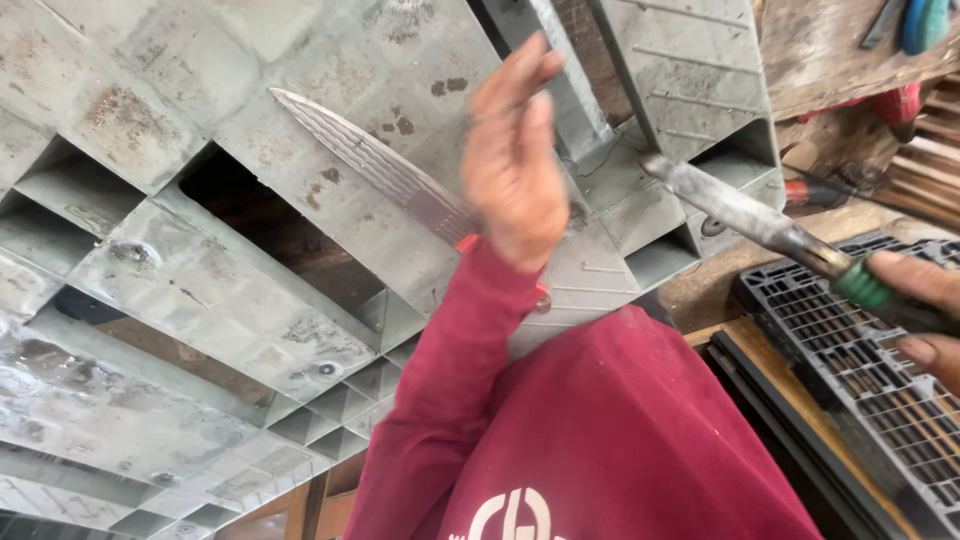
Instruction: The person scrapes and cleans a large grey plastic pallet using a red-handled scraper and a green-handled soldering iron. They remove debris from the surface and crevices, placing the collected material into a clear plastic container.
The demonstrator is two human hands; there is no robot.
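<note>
Over grey metal frame [300, 230]: L hand [512, 160] open, empty; R hand [915, 300] grips file [740, 215].

Landmark is the metal lattice frame [250, 250], which fills the left and centre of the view. A long flat file [380, 170] lies on the frame's upper middle, and the left hand [512, 165] is raised in front of the frame just right of the file, its sleeve [450, 400] running down below the frame's centre. Right of the frame sits a plastic grid pallet [880, 390]; above that pallet the right hand [925, 300] grips a tool [740, 215] whose tip reaches the frame's right edge, with a wooden board [850, 50] behind at upper right.
</note>
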